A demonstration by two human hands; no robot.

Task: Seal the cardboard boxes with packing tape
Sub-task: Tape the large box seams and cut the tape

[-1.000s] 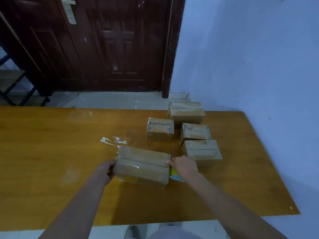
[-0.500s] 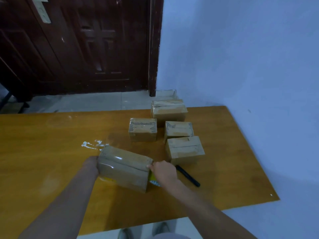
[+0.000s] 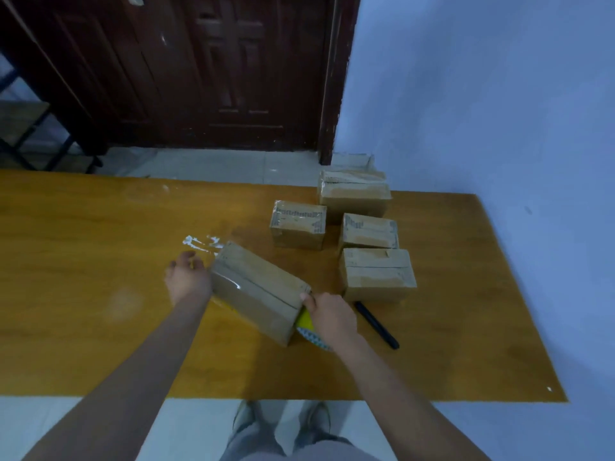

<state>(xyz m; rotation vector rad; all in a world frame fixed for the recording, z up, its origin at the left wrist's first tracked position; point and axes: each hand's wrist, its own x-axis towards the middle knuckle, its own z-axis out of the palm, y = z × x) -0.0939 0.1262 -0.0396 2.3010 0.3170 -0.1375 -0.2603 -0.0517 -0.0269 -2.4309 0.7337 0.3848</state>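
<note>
Box in hand (image 3: 258,291): set askew near the table's middle, its top seam partly taped.
Left hand (image 3: 188,281): laid against its left end, fingers relaxed.
Right hand (image 3: 329,316): gripping a yellow tape roll (image 3: 307,327) at its right end.
Remaining: four boxes (image 3: 376,274) far right, apparently taped.
Surface: orange wooden table (image 3: 83,261); dark door, blue wall.

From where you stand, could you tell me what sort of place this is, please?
Probably a plain room used as a makeshift packing spot: taped cardboard boxes grouped on a bare wooden table, a dark panelled door and tiled floor beyond.
</note>
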